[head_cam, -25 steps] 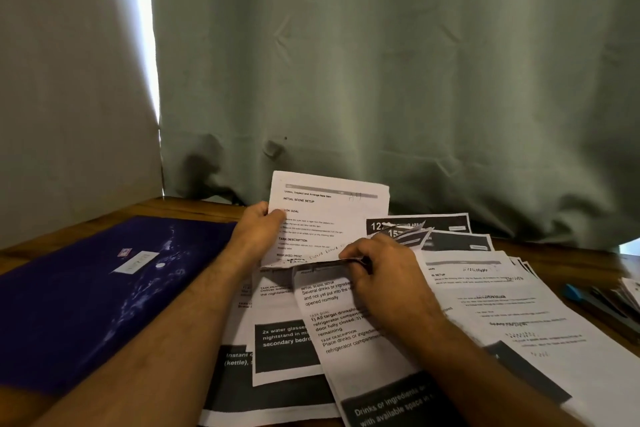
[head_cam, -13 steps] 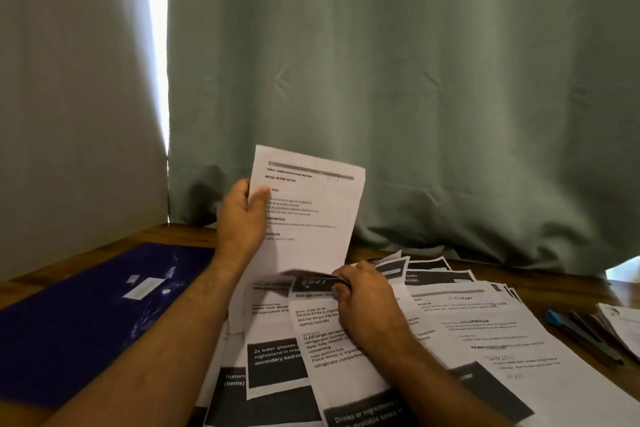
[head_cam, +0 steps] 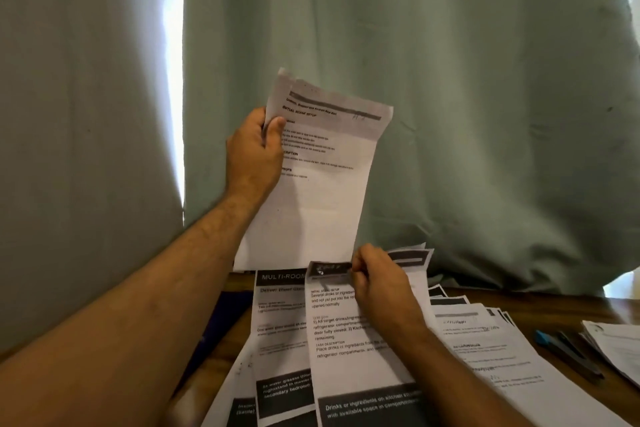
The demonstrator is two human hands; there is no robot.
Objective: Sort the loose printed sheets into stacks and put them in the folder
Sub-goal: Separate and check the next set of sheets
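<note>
My left hand (head_cam: 254, 152) grips a thin stack of printed sheets (head_cam: 322, 184) by its left edge and holds it upright above the table, text facing me. My right hand (head_cam: 377, 282) pinches the top edge of another printed sheet (head_cam: 349, 343) that lies on the spread of loose sheets (head_cam: 485, 343) across the wooden table (head_cam: 620, 308). Only a dark sliver of the purple folder (head_cam: 228, 308) shows beside my left forearm, the remainder being hidden.
Green curtains (head_cam: 485, 114) hang close behind the table, with bright gaps at left and far right. A blue-capped pen (head_cam: 568, 352) and a second pile of papers (head_cam: 616, 347) lie at the right edge. More black-banded sheets (head_cam: 280, 392) fan out near me.
My left hand has raised its sheets well above the table. My right hand stays pinching the top of the sheet below. The view tilted upward, so the folder slid mostly behind my left arm.
</note>
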